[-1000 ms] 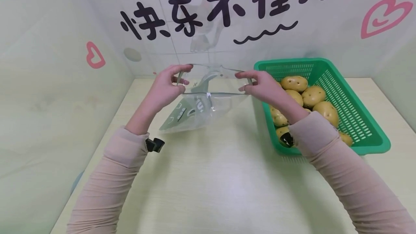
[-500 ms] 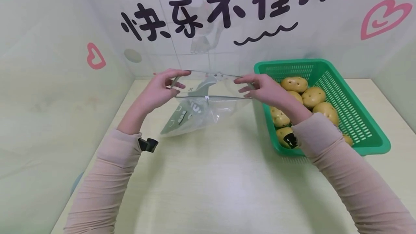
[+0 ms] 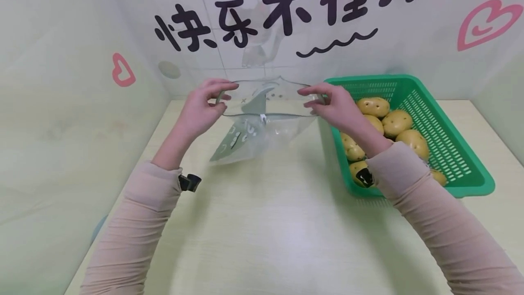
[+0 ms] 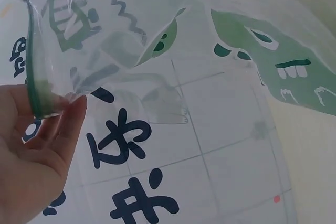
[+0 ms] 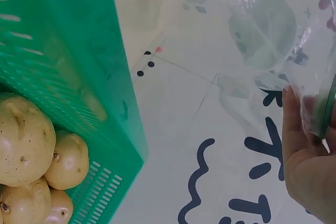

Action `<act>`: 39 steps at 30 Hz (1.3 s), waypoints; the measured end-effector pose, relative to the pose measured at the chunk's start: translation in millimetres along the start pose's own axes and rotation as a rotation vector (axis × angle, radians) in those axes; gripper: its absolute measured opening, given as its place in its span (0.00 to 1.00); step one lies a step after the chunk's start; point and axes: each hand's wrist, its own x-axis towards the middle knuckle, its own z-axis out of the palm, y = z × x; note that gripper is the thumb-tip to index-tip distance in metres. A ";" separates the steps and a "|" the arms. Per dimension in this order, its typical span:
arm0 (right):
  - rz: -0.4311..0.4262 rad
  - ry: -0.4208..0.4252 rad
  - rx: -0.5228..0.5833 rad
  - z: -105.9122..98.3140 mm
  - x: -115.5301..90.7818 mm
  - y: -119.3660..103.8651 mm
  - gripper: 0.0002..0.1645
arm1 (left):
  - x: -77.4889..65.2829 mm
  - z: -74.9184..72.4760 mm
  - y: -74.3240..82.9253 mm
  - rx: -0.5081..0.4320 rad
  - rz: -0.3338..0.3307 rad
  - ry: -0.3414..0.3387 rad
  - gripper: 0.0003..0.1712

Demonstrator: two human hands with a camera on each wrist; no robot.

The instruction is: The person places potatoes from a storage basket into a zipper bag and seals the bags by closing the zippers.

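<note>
- Held in the left hand [image 3: 200,106]: left end of the mouth of a clear zip bag [image 3: 241,138], index toward far rim, thumb toward near rim; spaced so, likely, to hold the rims apart.
- Suspended between both hands above the worktop [image 3: 278,226], mouth spread wide and facing up; probably shaped by tension from both ends. Cannot tell about contact of lower corner with worktop.
- Held likewise in the right hand [image 3: 337,106]: opposite end of the mouth, presumably as counter-pull.
- Set at far right: green basket [image 3: 471,190] with potatoes [image 3: 398,123], judged safe from rolling thanks to high walls.
</note>
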 end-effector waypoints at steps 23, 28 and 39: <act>-0.045 -0.109 -0.127 -9.5 3.0 -3.4 0.32 | 6.8 1.2 -0.2 0.014 -0.057 0.027 0.27; 0.016 -0.090 -0.090 -8.6 1.5 -8.2 0.26 | 7.0 4.3 3.7 -0.104 -0.137 0.019 0.33; -0.018 -0.181 0.091 -4.3 2.9 -4.5 0.34 | 5.5 7.0 4.0 -0.329 -0.142 -0.039 0.40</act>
